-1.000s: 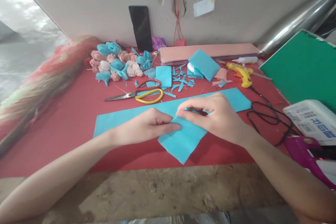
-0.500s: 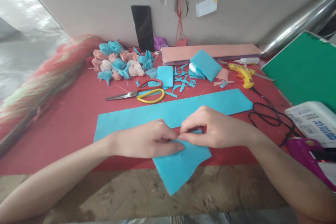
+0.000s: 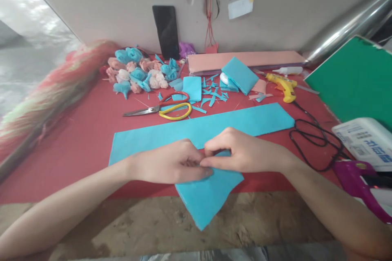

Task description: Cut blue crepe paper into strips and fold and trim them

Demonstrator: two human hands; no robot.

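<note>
Between my hands is a piece of blue crepe paper (image 3: 206,200), its pointed lower corner hanging over the front edge of the red table top. My left hand (image 3: 174,161) pinches its upper left part, thumb lying on top and fingers curled. My right hand (image 3: 237,151) pinches the upper edge between thumb and forefinger, its tips touching the left fingers. The pinched part of the paper is mostly hidden. Just behind both hands lies a long folded strip of blue crepe paper (image 3: 208,124), partly covered by them.
Scissors (image 3: 157,108) lie behind the strip, near blue scraps (image 3: 212,96). Paper flowers (image 3: 139,71) are heaped at back left beside a leaning phone (image 3: 167,32). A yellow glue gun (image 3: 283,86) with a black cord (image 3: 315,142) is on the right, near a green board (image 3: 352,81).
My right hand has shifted slightly left and a little down, its fingertips moving along the paper's upper edge. The paper has moved slightly left too; my left hand is almost unmoved.
</note>
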